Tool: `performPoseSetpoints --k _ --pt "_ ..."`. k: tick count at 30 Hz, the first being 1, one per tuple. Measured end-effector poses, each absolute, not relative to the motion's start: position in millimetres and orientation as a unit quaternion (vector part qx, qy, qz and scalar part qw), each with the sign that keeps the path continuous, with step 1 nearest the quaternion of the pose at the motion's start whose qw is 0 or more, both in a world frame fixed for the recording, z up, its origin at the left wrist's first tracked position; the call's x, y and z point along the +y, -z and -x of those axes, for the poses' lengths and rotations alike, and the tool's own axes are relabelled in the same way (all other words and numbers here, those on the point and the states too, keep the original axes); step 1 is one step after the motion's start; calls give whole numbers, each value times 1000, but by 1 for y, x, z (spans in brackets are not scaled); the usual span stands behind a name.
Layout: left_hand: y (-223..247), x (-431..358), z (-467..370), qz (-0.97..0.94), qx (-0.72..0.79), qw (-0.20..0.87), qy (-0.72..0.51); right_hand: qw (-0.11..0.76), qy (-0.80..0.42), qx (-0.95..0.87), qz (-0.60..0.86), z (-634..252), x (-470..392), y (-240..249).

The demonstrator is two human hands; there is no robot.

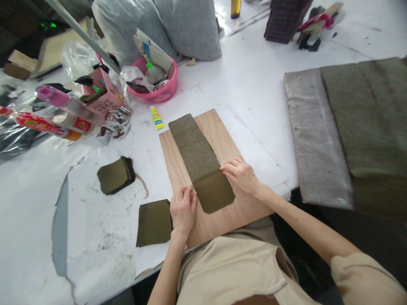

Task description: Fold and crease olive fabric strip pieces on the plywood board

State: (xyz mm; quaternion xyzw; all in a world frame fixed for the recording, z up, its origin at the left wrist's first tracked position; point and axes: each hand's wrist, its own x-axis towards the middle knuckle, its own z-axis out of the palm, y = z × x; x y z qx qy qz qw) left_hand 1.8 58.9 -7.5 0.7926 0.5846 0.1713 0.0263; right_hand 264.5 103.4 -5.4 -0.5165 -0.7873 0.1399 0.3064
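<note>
A plywood board [219, 120] lies at the table's front edge, partly over my lap. On it rests a long strip of dark olive textured fabric [193, 146]. A smooth olive piece with cut corners [214, 192] meets the strip's near end along a straight line. My left hand [183, 209] pinches the left edge of the smooth piece at that line. At the line's right end, the fingers of my right hand [240, 173] pinch the same piece. Left of the board lie a stack of similar olive pieces [154, 224] and a smaller stack [112, 176].
A yellow glue tube [157, 117] lies beyond the board. Behind it stand a pink basket [159, 93] of odds and ends, bottles [66, 99] and large grey bags [187, 29]. Folded olive fabric [375, 127] covers the right side. The white table cover has a tear [60, 224] at left.
</note>
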Motion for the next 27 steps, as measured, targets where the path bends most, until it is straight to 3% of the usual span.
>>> performPoseSetpoints --k 7,13,18,27 --pt "6 60 -2 -780 598 58 -177 134 -134 -839 510 -244 122 -13" --pt "4 61 -2 -776 596 80 -192 97 -215 -827 511 -244 134 -20" --pt "-8 66 -11 -792 571 63 -207 129 -186 -846 483 -244 119 -32" --pt "-22 85 -41 -882 420 126 -172 293 -422 -698 498 -256 96 -24"
